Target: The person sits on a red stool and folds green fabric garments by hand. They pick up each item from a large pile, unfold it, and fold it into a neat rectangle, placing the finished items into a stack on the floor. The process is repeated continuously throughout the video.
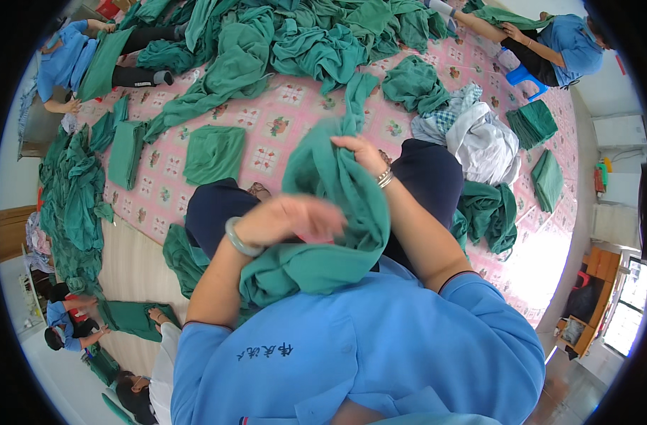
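Note:
A crumpled green cloth [323, 265] lies in a loose loop over my lap, with one end trailing forward onto the pink mat. My right hand [363, 154] grips its upper edge between thumb and fingers, at the far side of the loop. Blurred by motion, my left hand [307, 215] is over the middle of the loop; whether its fingers hold any cloth cannot be told. A folded green cloth [214, 154] lies flat on the mat ahead of my left knee.
A large heap of green cloths [318, 48] spreads across the far mat [270, 122]. White cloths [482, 141] lie beside my right knee, near folded green stacks [533, 123]. Co-workers [71, 58] sit at far left and far right [573, 45]; others handle green cloth at lower left.

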### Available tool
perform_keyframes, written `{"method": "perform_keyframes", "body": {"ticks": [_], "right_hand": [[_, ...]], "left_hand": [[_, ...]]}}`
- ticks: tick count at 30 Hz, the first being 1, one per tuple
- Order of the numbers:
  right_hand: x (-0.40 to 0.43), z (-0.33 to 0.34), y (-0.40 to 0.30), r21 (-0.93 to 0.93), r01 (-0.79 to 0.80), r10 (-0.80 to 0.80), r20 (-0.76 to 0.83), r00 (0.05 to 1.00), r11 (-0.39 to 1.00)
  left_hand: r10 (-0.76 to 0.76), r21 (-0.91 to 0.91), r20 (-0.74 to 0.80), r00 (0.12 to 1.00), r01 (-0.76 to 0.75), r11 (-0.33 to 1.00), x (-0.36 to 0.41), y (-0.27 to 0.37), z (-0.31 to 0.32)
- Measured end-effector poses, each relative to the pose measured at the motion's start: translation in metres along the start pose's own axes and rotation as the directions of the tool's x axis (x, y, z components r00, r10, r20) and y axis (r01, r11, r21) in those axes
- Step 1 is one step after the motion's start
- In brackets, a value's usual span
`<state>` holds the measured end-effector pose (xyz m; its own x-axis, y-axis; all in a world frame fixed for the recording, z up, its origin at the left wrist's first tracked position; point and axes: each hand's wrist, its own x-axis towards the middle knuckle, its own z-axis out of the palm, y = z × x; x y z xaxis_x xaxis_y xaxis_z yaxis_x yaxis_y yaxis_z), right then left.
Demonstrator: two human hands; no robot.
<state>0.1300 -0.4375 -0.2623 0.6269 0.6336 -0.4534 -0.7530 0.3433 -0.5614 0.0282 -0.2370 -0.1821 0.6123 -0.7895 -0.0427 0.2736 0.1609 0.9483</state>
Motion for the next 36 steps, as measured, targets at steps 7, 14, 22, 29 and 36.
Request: {"method": "perform_keyframes", "body": {"ticks": [7, 14, 22, 29, 36], "right_hand": [[-0.071, 0.049, 0.004, 0.227, 0.231, -0.279, 0.208, 0.938, 0.946], [-0.076, 0.013, -0.002, -0.779, 0.367, -0.039, 0.405, 0.913, 0.509], [-0.087, 0.046, -0.053, -0.807, 0.586, -0.423, 0.558, 0.714, -0.075], [-0.078, 0.047, -0.066, -0.906, 0.405, -0.011, 0.41, 0.912, -0.125], [-0.081, 0.038, 0.006, -0.756, 0.654, -0.074, 0.65, 0.756, 0.041]], "left_hand": [[-0.311, -0.703, -0.637, 0.705, -0.367, 0.609, -0.011, -0.08, -0.031], [-0.127, -0.583, -0.666, 0.735, -0.406, 0.704, -0.012, -0.016, -0.06], [0.053, 0.106, -0.533, 0.845, 0.005, 0.994, 0.021, 0.012, -0.011], [0.461, 0.757, -0.348, 0.816, -0.046, 0.652, -0.016, 0.041, 0.004], [0.452, 0.915, -0.112, 0.885, -0.085, 0.394, -0.045, 0.033, 0.023]]}}
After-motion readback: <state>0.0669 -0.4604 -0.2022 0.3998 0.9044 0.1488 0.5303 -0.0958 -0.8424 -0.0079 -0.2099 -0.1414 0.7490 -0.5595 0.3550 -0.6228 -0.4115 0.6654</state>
